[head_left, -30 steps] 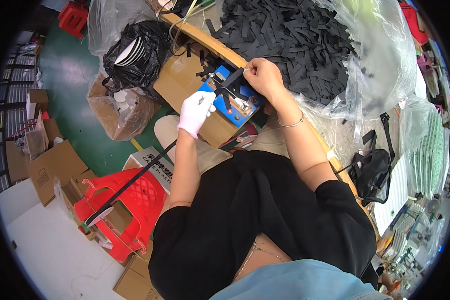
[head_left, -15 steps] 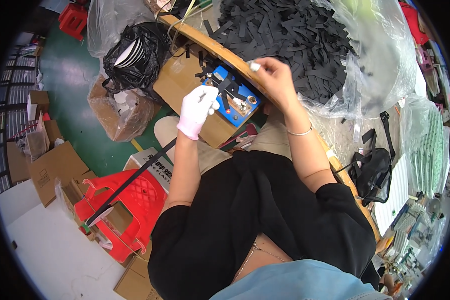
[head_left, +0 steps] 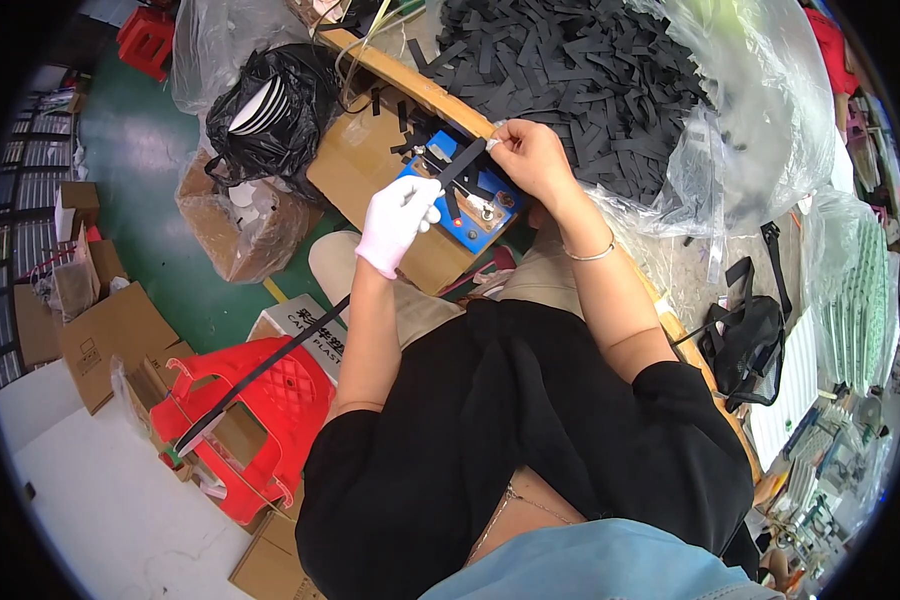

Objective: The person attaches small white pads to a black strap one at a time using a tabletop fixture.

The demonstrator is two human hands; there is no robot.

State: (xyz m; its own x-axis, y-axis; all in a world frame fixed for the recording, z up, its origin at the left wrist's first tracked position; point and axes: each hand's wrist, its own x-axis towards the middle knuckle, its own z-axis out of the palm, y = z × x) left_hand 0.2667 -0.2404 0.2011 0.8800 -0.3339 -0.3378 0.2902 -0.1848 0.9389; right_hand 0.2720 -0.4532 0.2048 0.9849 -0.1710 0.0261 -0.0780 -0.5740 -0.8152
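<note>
The heap of cut black strips (head_left: 580,80) fills the top centre of the frame. Below it sits the small blue machine (head_left: 465,190). Across it runs the black strap (head_left: 462,162): flat, narrow and matte. The bare right hand (head_left: 530,155) pinches its upper end; the white-gloved left hand (head_left: 398,222) closes on it lower down. Its tail trails toward the red basket (head_left: 260,420) at lower left. Slack or a skewed feed could spoil the piece, and fingers are close to the machine's working parts.
</note>
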